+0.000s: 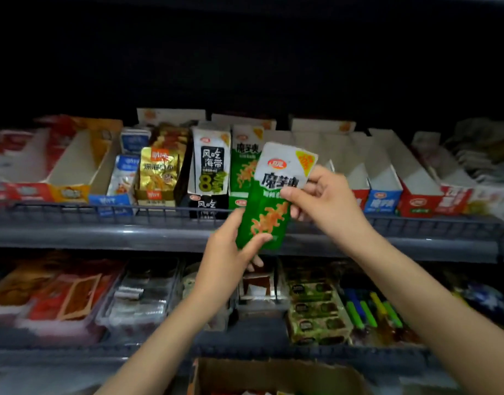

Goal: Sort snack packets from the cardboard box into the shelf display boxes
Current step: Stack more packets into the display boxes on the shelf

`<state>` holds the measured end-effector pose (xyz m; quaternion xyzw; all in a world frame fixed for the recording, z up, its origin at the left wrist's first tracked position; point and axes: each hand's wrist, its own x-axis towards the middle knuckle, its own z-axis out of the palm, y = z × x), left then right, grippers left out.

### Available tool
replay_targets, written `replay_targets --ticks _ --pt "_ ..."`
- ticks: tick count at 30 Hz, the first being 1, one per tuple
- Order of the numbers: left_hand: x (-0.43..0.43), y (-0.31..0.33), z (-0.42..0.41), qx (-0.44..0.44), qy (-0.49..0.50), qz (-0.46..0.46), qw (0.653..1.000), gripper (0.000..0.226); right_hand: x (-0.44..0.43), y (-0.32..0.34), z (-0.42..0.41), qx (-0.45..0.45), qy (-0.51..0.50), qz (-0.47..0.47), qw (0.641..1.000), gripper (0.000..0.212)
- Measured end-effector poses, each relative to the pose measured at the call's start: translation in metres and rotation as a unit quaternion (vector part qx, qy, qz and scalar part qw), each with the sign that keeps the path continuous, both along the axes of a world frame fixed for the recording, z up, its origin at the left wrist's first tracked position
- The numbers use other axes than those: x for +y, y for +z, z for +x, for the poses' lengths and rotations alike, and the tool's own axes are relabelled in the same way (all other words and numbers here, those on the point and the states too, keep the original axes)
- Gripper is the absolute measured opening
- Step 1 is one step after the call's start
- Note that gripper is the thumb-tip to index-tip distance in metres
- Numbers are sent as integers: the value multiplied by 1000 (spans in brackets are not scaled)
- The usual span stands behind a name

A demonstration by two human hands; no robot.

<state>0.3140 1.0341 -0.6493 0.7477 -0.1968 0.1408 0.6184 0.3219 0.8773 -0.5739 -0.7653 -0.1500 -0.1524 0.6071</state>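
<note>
Closest, at the bottom edge: brown open-topped cardboard box (pixel 276 374), only its far rim and a sliver of its contents in view. Above it, two bare forearms stretched up toward the shelf unit.

Left hand (pixel 228 252): clamped on the lower end of a green-and-white foil snack packet with orange print (pixel 273 201), thumb across the front, fingers curled behind. Right hand (pixel 322 195): pinching the same packet at the edge of its white upper part, thumb on the front, fingers behind. Packet held upright, tilted slightly to the right, in the air in front of the grey wire-fronted upper shelf (pixel 102 235), not inside any display box.

Just behind and left of it on that shelf: green cardboard display box (pixel 239 172) with matching green packets standing in it. Beside that on the left: black-and-white display box (pixel 208 178) with a white-and-black packet at its front. Further left: gold foil packets (pixel 159 173) in their box, then blue-and-white packets (pixel 125 172). Right of the held packet: row of white-walled display boxes with red and blue fronts (pixel 383 203).

Below: lower shelf (pixel 74 352), carrying blurred trays of red, silver and olive-green packs.
</note>
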Motion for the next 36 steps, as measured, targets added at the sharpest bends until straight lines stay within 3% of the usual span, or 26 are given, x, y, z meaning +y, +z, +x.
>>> replay_targets --ticks 4,6,8,10,14,18,22,24,29,33,36 --pt "13 7 20 -29 72 -43 996 43 1 24 23 -108 -43 96 989 19" --pt "19 9 30 -135 156 70 976 40 7 27 39 -127 -72 146 978 17" --pt "22 10 42 -261 229 191 918 36 14 27 57 -120 -96 182 971 17" --pt "23 8 54 -304 254 263 880 32 18 27 75 -108 -111 181 971 17" --pt "19 -8 67 -259 273 354 856 34 19 20 106 -85 -142 77 983 22" --pt "19 -10 68 -236 266 358 863 36 26 1 127 -87 -119 -26 989 16" --pt "25 -7 72 -251 262 364 858 36 30 -17 147 -71 -154 -163 972 14" --pt "26 -7 73 -255 261 361 858 37 31 -21 153 -69 -191 -204 958 18" --pt "25 -8 77 -244 255 349 868 45 37 -10 148 -66 -251 -317 912 54" --pt "20 -8 75 -226 260 333 877 44 39 3 144 -125 -265 -461 838 53" --pt "20 -9 75 -223 262 325 881 42 39 13 151 -145 -304 -508 793 53"
